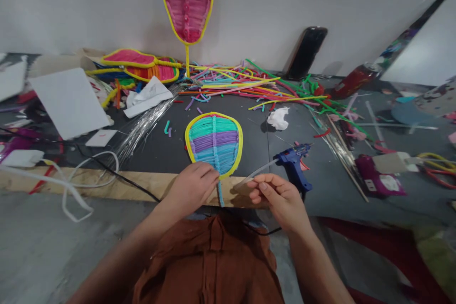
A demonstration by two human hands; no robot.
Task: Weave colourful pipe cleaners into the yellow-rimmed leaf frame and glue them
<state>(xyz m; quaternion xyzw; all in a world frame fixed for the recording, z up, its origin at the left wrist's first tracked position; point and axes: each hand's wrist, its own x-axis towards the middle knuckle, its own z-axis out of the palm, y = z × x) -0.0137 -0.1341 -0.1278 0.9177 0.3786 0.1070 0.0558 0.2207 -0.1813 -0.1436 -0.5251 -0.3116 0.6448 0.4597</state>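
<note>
A leaf-shaped pipe cleaner piece (204, 140) with a yellow rim and green, purple and blue bands lies near the table's front edge. Its blue stem points toward me. My left hand (194, 185) is closed on its lower rim, near the stem. To the right, my right hand (280, 194) hovers with thumb and fingers curled together; whatever they may hold is too small to make out. Just beyond that hand lies a blue glue gun (294, 166), and a translucent glue stick (261, 169) sticks out of its back end toward my fingers.
A similar pink and red piece (187, 4) stands upright at the back. Loose pipe cleaners (235, 83) lie behind, beside a leaning phone (307, 52). Crumpled white paper (278, 118) sits midway. Cables (117, 178) cross the left front; a purple item (379, 178) lies right.
</note>
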